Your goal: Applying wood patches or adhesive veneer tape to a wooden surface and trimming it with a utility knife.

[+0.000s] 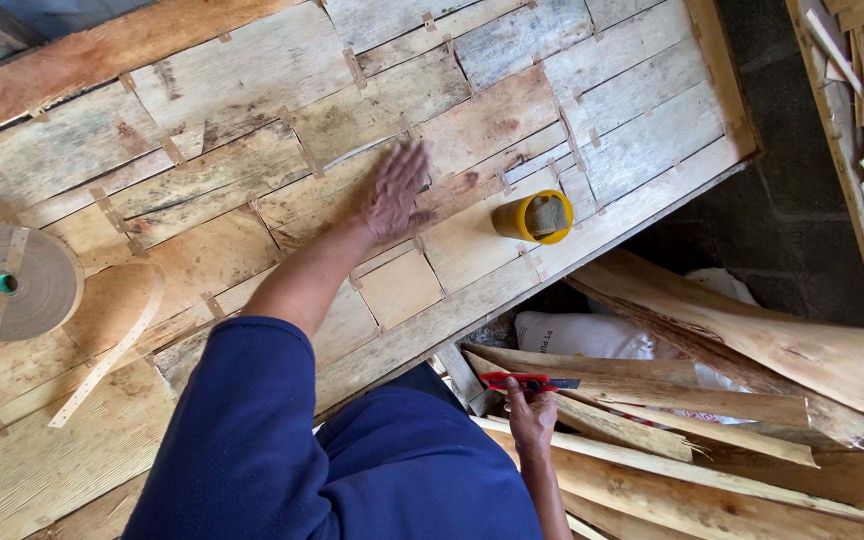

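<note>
A patched sheet of taped wood veneer (252,90) covers the table above a grey concrete floor (802,230). The left hand (395,192) lies flat and open, fingers spread, on it near a yellow cup (534,217) and brown tape roll (12,283). The right hand (532,415) grips a red utility knife (527,382) over loose veneer strips (752,350).

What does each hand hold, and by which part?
The right hand grips a red utility knife by its handle. The left hand holds nothing; it lies flat on the veneer sheet.

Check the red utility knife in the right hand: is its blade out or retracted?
Out. A dark blade sticks out from the end of the red utility knife, which the right hand grips above the pile of veneer strips.
</note>
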